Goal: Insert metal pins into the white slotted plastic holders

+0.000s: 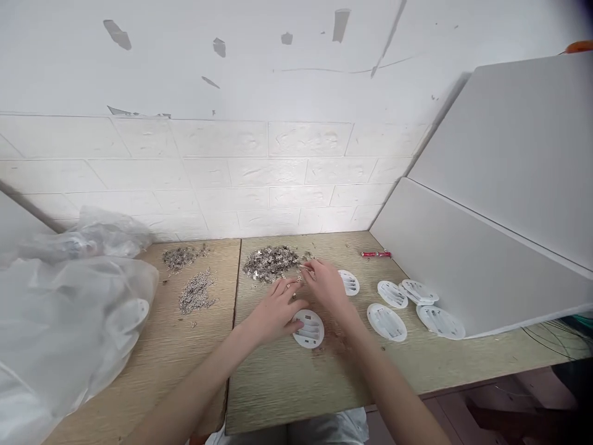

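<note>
My left hand [277,311] is over the table with its fingers stretched toward the right and its thumb apart. The thumb lies over a white round plastic disc [311,334] with slots for batteries. Tiny metal pieces [294,295] show close to the left fingertips; whether they are held or lie behind, I cannot tell. At the right end of a heap of small metal contact plates [271,264], my right hand [325,285] has its thumb and forefinger pinched together. Anything between them is too small to make out. Behind the right wrist, another white disc [351,283] is partly hidden.
Several more white discs [386,322] lie to the right, some overlapping by the grey partition [491,241]. A red pen-like tool [376,254] is near the wall. Small springs or metal bits [197,292] form piles on the left, beside a large plastic bag [69,334].
</note>
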### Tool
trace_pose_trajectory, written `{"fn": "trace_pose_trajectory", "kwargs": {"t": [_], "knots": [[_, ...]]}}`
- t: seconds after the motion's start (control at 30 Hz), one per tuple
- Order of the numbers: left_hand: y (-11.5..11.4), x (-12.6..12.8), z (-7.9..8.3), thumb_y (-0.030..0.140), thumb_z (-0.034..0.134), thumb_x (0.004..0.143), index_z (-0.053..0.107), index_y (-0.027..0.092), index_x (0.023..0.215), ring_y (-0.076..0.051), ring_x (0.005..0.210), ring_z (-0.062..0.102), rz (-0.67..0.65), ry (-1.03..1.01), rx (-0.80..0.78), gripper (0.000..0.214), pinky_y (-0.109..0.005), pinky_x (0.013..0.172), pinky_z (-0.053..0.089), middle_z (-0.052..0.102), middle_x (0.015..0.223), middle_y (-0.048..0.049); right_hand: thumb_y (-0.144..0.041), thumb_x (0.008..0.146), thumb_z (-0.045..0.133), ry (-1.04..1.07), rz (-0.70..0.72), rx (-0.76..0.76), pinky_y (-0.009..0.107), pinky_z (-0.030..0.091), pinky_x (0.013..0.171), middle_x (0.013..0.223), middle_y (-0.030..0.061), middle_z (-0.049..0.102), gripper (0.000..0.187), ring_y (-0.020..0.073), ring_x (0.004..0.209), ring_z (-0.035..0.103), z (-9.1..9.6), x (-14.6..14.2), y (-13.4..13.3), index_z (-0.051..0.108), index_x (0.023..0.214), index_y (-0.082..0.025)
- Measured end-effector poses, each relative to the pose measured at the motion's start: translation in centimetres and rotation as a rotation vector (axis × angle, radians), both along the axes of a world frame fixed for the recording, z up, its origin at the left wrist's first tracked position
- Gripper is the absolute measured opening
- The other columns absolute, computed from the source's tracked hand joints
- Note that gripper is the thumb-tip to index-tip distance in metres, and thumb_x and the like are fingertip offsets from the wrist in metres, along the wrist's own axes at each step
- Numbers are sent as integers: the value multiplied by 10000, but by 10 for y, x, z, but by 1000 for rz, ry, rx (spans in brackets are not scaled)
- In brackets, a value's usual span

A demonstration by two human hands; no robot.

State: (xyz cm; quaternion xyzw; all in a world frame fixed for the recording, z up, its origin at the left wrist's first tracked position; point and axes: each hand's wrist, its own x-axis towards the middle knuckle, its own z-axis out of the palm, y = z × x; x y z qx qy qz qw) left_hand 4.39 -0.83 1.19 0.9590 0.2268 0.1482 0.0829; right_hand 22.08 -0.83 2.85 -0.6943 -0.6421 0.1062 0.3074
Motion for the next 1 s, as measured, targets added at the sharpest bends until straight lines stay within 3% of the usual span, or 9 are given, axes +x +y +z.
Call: {"fn": "trace_pose_trajectory", "kwargs": {"t": [0.1,0.23,0.37,0.47,0.57,0.67,0.83,1.0], "knots": [[3,3,-9,259,556,885,619,223,1108,-293,1363,334,-14,-49,-41,234,-519,1106,314,544,1289,-105,-208,871,525,-159,-4,-96,336,381,688,1007,143,656,172,263,877,600,-12,0,26,677,942,-174],[0,0,-13,261,562,873,628,213,1050,-292,1354,320,17,-134,-184,194,-523,1103,311,532,1331,-88,-187,894,488,-154,2,-91,318,385,666,999,115,628,194,234,844,596,-26,0,30,672,956,-186],[6,-1,-10,268,572,860,630,198,895,-260,1197,483,213,-393,-602,98,-467,1003,414,597,1234,-80,-163,878,513,-8,38,-40,317,411,706,950,84,634,155,212,823,593,-34,4,26,664,900,-188],[14,-1,-10,343,618,840,607,174,838,-178,858,606,365,-690,-994,169,-321,755,505,668,962,-63,-171,870,524,154,56,19,318,427,726,932,68,652,138,195,795,599,-35,6,26,661,868,-193],[21,-3,-12,406,695,776,583,170,835,-124,646,576,477,-966,-1227,268,-239,555,476,643,778,-14,-198,864,515,266,37,74,328,436,738,908,66,660,149,200,796,600,-35,7,28,662,842,-195],[25,-3,-13,417,729,739,573,166,851,-120,614,576,514,-1120,-1316,315,-236,491,488,640,778,-7,-232,851,508,353,18,95,334,438,742,873,63,654,160,205,790,594,-35,7,28,662,822,-200],[26,-2,-10,404,753,711,577,161,850,-126,637,586,537,-1182,-1346,331,-232,487,509,642,775,-13,-239,782,528,462,8,135,317,411,697,847,48,642,148,178,701,537,-32,8,27,671,809,-208],[26,-1,-10,383,752,708,635,141,926,-129,687,583,520,-1196,-1357,346,-236,517,513,657,853,-46,-307,764,563,655,-17,59,285,341,590,629,-14,545,165,143,580,423,-31,5,25,691,800,-210]]}}
